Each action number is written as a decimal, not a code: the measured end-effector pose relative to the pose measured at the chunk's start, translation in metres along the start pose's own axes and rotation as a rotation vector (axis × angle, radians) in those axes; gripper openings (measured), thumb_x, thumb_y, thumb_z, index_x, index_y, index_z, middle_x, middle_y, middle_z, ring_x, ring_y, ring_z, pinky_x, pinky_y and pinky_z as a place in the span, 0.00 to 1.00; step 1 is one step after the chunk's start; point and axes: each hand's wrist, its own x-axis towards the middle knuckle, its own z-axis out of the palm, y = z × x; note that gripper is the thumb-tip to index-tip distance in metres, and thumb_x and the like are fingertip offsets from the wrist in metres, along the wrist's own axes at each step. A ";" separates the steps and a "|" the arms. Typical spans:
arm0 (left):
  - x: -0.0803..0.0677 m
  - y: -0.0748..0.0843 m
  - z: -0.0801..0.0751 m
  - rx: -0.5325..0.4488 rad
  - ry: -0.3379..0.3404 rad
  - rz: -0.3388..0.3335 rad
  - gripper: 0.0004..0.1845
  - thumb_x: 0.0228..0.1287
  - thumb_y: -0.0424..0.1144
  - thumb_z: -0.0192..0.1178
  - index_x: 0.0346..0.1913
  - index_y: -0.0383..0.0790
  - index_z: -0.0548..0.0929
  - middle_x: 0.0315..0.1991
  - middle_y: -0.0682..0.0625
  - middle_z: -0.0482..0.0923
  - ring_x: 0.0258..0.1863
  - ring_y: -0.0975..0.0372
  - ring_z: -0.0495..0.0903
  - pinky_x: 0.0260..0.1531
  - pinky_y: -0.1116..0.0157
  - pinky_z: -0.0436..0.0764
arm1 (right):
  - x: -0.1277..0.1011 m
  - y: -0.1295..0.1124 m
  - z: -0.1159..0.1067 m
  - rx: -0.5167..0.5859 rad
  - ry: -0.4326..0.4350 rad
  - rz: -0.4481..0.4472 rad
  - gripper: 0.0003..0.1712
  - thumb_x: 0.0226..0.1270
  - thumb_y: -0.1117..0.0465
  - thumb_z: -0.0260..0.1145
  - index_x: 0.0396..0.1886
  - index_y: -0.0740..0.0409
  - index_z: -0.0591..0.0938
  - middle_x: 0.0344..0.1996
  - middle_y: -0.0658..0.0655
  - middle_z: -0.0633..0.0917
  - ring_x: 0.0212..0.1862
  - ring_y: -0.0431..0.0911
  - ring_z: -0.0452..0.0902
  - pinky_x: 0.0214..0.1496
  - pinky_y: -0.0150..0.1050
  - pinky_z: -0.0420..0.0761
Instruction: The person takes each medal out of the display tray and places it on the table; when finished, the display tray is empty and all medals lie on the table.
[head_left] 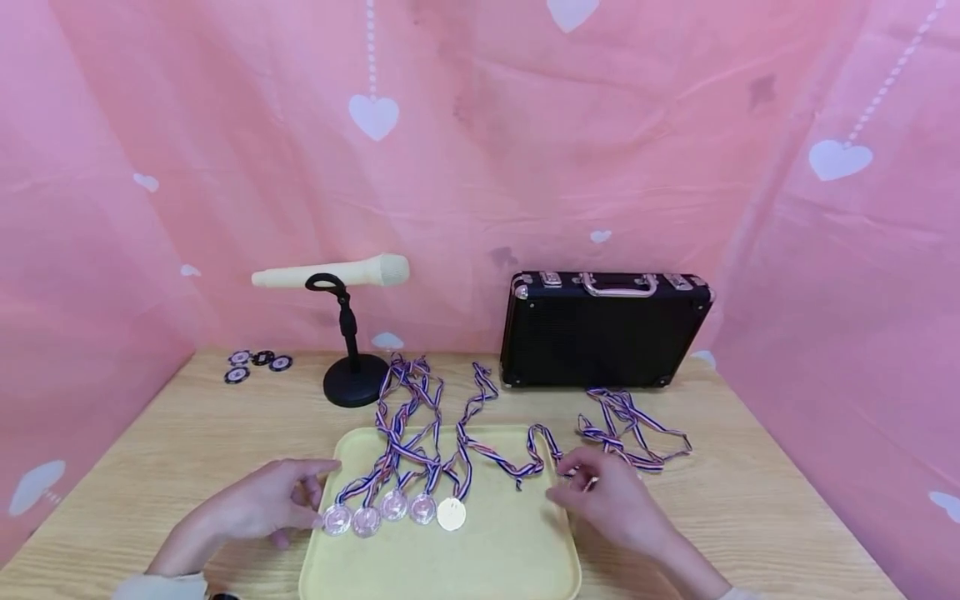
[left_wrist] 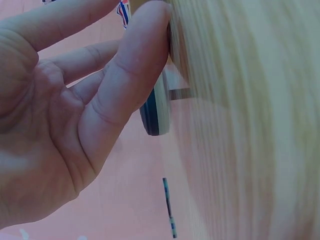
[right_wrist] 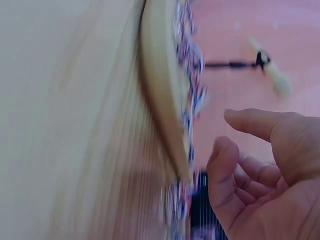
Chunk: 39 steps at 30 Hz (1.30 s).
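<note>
Several round medals lie in a row on a pale yellow tray; the nearest to the right is a gold medal, the others look silvery pink, such as the leftmost medal. Their striped ribbons tangle over the tray's back rim. My left hand hovers by the left rim, fingertips close to the leftmost medal, fingers loosely bent. At the right rim is my right hand, beside a ribbon end. In the right wrist view its thumb and index finger stand apart with nothing between them.
Behind the tray stand a black microphone stand with a white microphone and a black case. More striped ribbons lie right of the tray. Several poker chips sit back left. A pink curtain closes off the back.
</note>
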 end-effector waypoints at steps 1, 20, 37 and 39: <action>-0.001 -0.001 0.000 -0.004 0.000 0.006 0.41 0.61 0.27 0.73 0.75 0.24 0.68 0.38 0.47 0.75 0.28 0.58 0.77 0.17 0.61 0.86 | 0.001 -0.005 0.008 0.047 -0.046 0.000 0.18 0.60 0.59 0.81 0.46 0.59 0.86 0.25 0.51 0.82 0.21 0.40 0.75 0.20 0.32 0.76; 0.002 0.008 0.002 -0.020 0.027 -0.037 0.40 0.59 0.24 0.73 0.75 0.28 0.70 0.38 0.46 0.75 0.32 0.56 0.79 0.19 0.55 0.87 | 0.017 -0.043 0.080 -0.090 -0.151 -0.089 0.17 0.54 0.50 0.84 0.37 0.55 0.88 0.23 0.46 0.79 0.23 0.39 0.74 0.31 0.31 0.70; 0.000 0.007 -0.001 -0.021 0.020 -0.041 0.41 0.59 0.24 0.73 0.76 0.27 0.69 0.38 0.46 0.75 0.31 0.56 0.77 0.18 0.57 0.87 | 0.028 -0.053 0.095 -0.288 -0.117 -0.102 0.23 0.48 0.46 0.86 0.27 0.49 0.79 0.24 0.44 0.77 0.29 0.40 0.69 0.31 0.33 0.70; 0.000 0.006 0.000 -0.016 0.020 -0.050 0.41 0.59 0.24 0.73 0.76 0.28 0.69 0.38 0.46 0.75 0.32 0.56 0.78 0.18 0.58 0.87 | 0.027 -0.051 0.093 -0.268 -0.135 -0.102 0.22 0.48 0.48 0.86 0.28 0.49 0.80 0.24 0.44 0.76 0.29 0.40 0.69 0.31 0.33 0.69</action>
